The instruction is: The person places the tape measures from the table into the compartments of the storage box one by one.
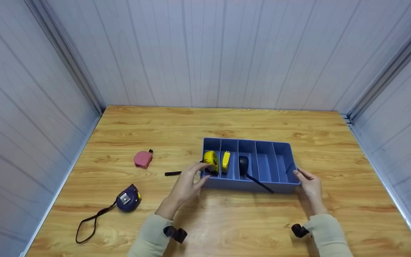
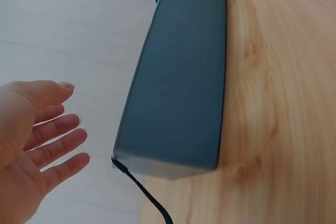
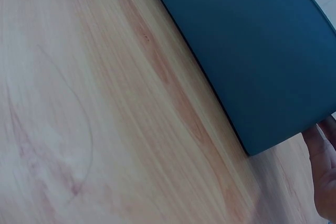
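Blue divided box (image 1: 241, 185) on wooden table (image 1: 244, 228), right end gripped by right hand (image 1: 310, 185). Left hand (image 1: 185, 182), fingers relaxed, beside yellow tape measure (image 1: 211, 159) in leftmost compartment (image 1: 212, 144). Dark tape measure (image 1: 130, 204), near left: pale patch (image 1: 124, 198), any lettering unreadable.

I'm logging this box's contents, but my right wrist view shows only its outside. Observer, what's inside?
Observer: The head view shows three items in the box: a yellow-and-black tape measure, a slim yellow item and a black item.
Operator: Where is the left hand?
Observer: The left hand is at the box's left end, its fingertips by the yellow-and-black tape measure; I can't tell whether they touch it.
Operator: Is anything lying outside the box?
Observer: Yes, a pink tape measure and a dark blue tape measure lie to its left.
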The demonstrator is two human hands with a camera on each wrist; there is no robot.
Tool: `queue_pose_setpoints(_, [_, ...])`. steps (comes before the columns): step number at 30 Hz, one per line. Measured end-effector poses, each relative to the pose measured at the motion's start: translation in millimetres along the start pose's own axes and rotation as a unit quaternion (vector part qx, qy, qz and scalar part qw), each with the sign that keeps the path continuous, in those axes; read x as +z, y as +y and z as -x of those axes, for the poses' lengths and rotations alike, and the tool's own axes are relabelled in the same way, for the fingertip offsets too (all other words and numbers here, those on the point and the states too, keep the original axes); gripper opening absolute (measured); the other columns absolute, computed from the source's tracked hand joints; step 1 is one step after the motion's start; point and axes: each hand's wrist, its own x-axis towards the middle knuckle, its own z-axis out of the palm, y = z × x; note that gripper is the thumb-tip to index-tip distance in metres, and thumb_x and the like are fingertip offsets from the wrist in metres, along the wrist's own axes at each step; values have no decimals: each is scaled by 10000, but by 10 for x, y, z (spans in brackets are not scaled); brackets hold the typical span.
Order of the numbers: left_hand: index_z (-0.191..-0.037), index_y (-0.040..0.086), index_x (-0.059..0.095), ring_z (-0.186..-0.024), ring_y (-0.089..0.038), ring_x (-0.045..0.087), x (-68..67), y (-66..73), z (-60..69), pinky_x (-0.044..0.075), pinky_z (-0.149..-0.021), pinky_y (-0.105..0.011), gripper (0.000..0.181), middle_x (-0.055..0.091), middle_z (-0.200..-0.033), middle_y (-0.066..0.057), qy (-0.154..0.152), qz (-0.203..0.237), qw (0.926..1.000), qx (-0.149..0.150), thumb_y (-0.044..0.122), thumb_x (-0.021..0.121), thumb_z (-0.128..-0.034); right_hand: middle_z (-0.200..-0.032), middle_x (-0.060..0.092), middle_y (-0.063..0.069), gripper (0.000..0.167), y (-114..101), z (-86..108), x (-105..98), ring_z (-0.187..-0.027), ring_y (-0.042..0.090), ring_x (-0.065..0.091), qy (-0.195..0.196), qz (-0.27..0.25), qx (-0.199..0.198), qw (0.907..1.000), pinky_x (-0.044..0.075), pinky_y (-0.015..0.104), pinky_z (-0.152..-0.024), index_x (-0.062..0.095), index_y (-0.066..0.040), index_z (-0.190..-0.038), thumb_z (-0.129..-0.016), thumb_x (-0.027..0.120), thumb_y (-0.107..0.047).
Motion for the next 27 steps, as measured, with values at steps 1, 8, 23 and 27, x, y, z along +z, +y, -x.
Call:
queue_pose_setpoints(1, [-1148,8,554,-992,-183,525,-12,-14,16,446,-837,-315,334,561,-1093,-76,-3,-27,10000,-24,150,601,-850,-858,637,-192,364,-19,10,-4,-898,-12,536,28,218,-68,9997,408,94,-721,684,-161,-1037,-714,732,-322])
queue_pose_setpoints(8, [-1138,-1,557,-958,-234,536,-96,-118,113,460,-808,-327,334,566,-1062,-118,38,-110,9997,-194,122,619,-834,-899,661,-103,342,7,13,6,-644,42,500,-179,-1252,590,9902,314,165,-374,702,-167,-999,-670,777,-227])
queue_pose_setpoints(23, [-1181,24,527,-1044,-224,509,-254,-369,394,416,-889,-358,393,536,-1125,-94,197,-728,9959,-504,139,636,-821,-928,647,-134,454,-12,12,9,-986,90,537,341,993,-237,9942,401,151,-797,673,-128,-1061,-707,715,-411])
queue_pose_setpoints(27, [-1205,35,511,-1079,-236,491,-305,-425,470,398,-912,-365,418,520,-1157,-96,197,-833,9939,-700,133,637,-819,-895,631,-182,414,-175,135,19,-926,47,526,136,785,-103,9968,407,129,-677,681,-172,-1048,-712,711,-411])
